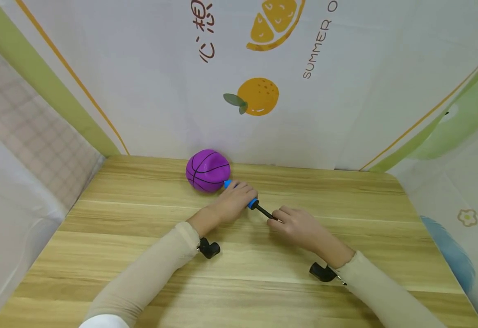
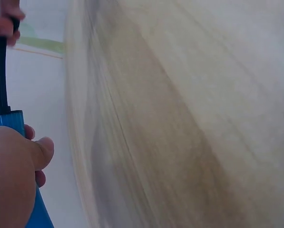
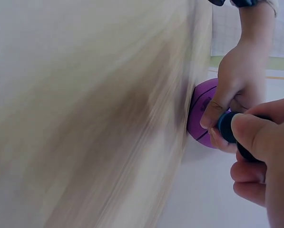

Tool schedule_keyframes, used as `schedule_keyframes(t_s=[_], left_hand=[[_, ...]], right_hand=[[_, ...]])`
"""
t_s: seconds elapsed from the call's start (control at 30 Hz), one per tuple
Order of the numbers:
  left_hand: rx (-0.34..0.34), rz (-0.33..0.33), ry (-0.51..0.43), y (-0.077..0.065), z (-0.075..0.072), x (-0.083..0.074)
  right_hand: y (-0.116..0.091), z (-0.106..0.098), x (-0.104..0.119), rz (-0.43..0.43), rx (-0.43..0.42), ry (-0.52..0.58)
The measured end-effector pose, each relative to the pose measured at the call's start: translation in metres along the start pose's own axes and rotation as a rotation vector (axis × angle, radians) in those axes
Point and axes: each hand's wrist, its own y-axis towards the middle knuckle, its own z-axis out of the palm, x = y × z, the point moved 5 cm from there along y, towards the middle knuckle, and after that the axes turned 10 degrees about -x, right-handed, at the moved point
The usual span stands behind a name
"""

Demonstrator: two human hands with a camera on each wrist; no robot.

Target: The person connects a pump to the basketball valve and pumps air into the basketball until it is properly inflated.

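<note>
My left grip [image 1: 235,200] is curled round a blue pump [image 1: 252,203], its far end right at the purple ball [image 1: 206,171] (dented on one side) on the wooden bench [image 1: 263,296]; my right grip [image 1: 298,227] holds the black handle [image 2: 15,23] beyond the extended rod [image 1: 265,212].

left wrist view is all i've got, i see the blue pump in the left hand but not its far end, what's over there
Observer: A purple ball sits at the far end of the blue pump, beyond the left hand.
Operator: is it fully round
Observer: No, the head view shows a dent toward its upper right.
Operator: anything printed on the white backdrop above it
Observer: Yes, a whole orange with leaves.
</note>
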Motion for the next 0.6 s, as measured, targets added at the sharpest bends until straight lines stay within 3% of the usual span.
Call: schedule_keyframes(t_s=[0.3, 0.6], left_hand=[[0.005, -0.018, -0.013, 0.000, -0.002, 0.002], [0.014, -0.012, -0.002, 0.000, -0.002, 0.002]], right_hand=[[-0.020, -0.026, 0.008, 0.013, -0.021, -0.012], [-0.025, -0.035, 0.012, 0.025, -0.049, 0.008]])
